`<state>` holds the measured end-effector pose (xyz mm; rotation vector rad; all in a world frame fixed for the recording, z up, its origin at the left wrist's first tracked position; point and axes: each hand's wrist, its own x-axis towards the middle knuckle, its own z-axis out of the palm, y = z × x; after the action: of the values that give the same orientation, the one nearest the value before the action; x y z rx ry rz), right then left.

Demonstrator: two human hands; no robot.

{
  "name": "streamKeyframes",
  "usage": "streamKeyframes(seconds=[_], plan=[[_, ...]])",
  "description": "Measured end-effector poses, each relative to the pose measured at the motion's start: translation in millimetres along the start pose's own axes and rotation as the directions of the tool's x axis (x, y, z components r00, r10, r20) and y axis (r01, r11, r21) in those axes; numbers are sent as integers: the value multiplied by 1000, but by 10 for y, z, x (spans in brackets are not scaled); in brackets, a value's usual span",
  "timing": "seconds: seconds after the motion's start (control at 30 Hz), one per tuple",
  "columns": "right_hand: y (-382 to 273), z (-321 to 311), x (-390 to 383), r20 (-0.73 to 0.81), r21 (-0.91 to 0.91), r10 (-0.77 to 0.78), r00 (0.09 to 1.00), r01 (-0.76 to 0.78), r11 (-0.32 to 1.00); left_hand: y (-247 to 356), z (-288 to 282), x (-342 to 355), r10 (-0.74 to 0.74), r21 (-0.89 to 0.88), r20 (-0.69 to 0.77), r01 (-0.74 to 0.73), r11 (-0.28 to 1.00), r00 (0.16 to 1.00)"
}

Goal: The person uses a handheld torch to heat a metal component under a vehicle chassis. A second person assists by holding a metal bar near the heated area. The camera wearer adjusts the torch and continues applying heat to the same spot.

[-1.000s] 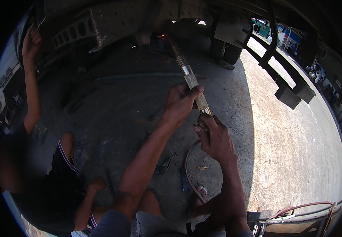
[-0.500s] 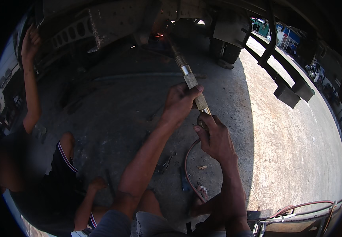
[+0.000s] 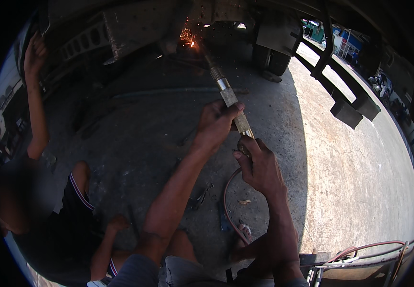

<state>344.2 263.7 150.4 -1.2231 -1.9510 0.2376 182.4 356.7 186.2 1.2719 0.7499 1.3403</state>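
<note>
Both my hands grip a long metal cutting torch [image 3: 228, 97] that slants up and away under the vehicle. Wrapped round its pale ribbed handle is my left hand [image 3: 216, 122]. My right hand [image 3: 261, 165] closes on the rear end, by the brass fittings. At the far tip, a bright orange glow with flying sparks [image 3: 188, 38] meets the dark underside of the vehicle frame [image 3: 145, 36]. The exact spot being heated is too dark to make out. A reddish hose [image 3: 225, 196] curves down from below my right hand.
A person [image 3: 39, 210] crouches at my left, one arm raised to the frame. A wheel [image 3: 277, 62] stands beyond the torch, and a dark step bracket [image 3: 346, 113] hangs at the right. A long pipe [image 3: 168, 91] lies on the floor. Hoses [image 3: 360, 248] hang over a rail at lower right.
The spark spray at the torch tip has grown larger and brighter. My hands keep the same grip, and the view has shifted slightly.
</note>
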Motion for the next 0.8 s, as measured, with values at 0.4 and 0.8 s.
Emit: streamKeyframes(seconds=[0.4, 0.8], plan=[[17, 7, 5, -7, -5, -7, 1000, 7, 1000, -18, -12, 21, -11, 30, 5, 11, 999, 1000], [-5, 41, 7, -28, -27, -32, 999, 32, 999, 12, -28, -13, -21, 34, -3, 21, 999, 1000]])
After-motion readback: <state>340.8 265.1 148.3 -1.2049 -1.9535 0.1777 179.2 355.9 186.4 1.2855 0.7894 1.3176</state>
